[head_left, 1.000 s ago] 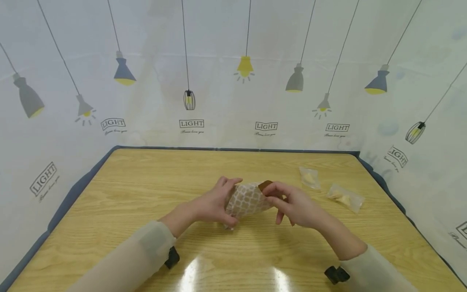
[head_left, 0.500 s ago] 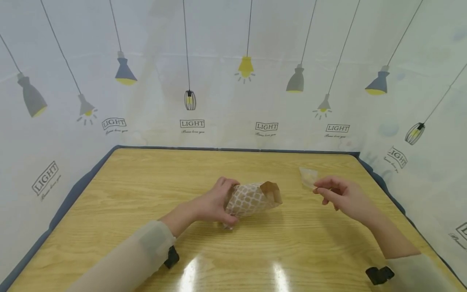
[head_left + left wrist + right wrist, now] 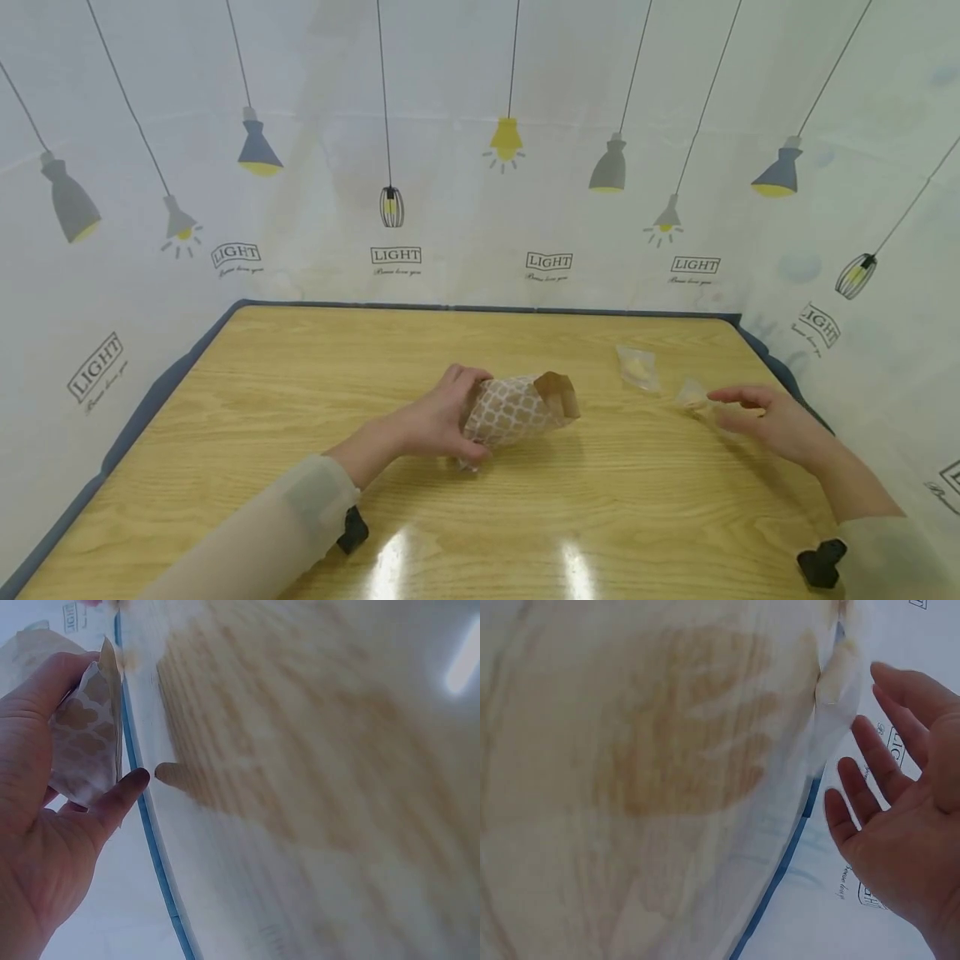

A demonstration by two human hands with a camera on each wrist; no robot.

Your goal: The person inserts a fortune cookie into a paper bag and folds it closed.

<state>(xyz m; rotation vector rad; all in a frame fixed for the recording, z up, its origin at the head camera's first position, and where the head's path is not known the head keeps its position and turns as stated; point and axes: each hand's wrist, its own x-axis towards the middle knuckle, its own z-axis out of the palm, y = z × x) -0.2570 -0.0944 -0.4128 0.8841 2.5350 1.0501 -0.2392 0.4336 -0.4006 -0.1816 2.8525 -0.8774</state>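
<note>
My left hand [image 3: 442,421] grips the closed end of a brown paper bag [image 3: 510,412] with a white lattice print, thumb at the near side and fingers at the far side. The bag lies on its side, its open mouth facing right; what is inside is hidden. In the left wrist view the paper bag [image 3: 86,742] sits between thumb and fingers. My right hand [image 3: 780,429] reaches over a small clear packet [image 3: 692,395] with something pale in it, covering part of that packet. Seen from the right wrist, the right hand [image 3: 911,810] has spread fingers, holding nothing.
A second clear packet [image 3: 637,368] with pale yellowish contents lies left of the first, towards the back. Everything rests on a wood-grain table [image 3: 300,367]. A pale backdrop [image 3: 465,200] printed with lamps encloses the back and sides.
My right hand has left the bag's mouth and moved right, past the left packet to the right one, its fingers opening out. The left hand and bag have stayed put.
</note>
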